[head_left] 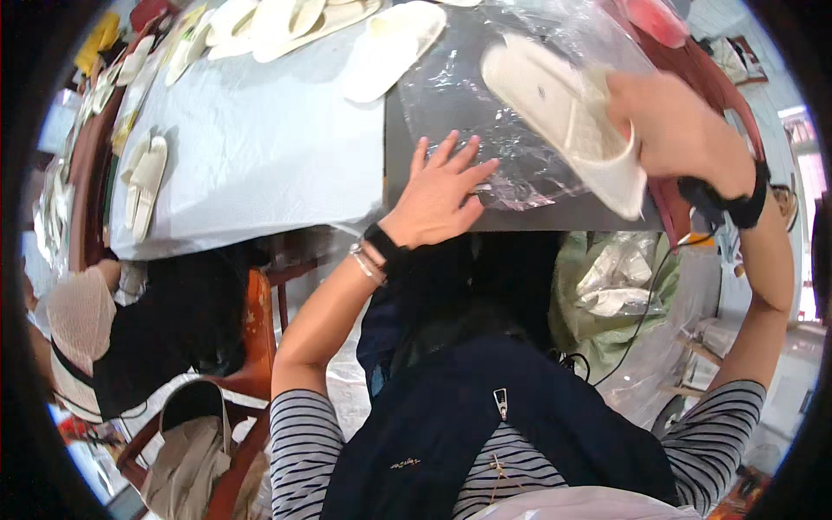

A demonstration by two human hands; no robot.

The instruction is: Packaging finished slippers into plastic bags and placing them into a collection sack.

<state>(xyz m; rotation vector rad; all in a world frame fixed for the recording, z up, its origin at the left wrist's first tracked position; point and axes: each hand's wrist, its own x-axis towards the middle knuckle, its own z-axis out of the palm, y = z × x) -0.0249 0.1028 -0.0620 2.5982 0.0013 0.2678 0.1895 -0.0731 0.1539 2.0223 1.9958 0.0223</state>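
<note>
Left fingers [464, 152] spread wide, empty, over clear plastic [529, 178]; right fingers [622, 92] curled around a white slipper [555, 108]

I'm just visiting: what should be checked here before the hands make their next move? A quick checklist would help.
1. Right hand holding the off-white slip-on slipper: ok.
2. Left hand free of slippers: ok, its fingers are spread over the clear, shiny plastic film.
3. Film smooth: not ok, it is wrinkled.
4. Held slipper clear of the film: cannot tell from this single view.
5. White slipper beyond the left hand clear of both hands: ok.
</note>
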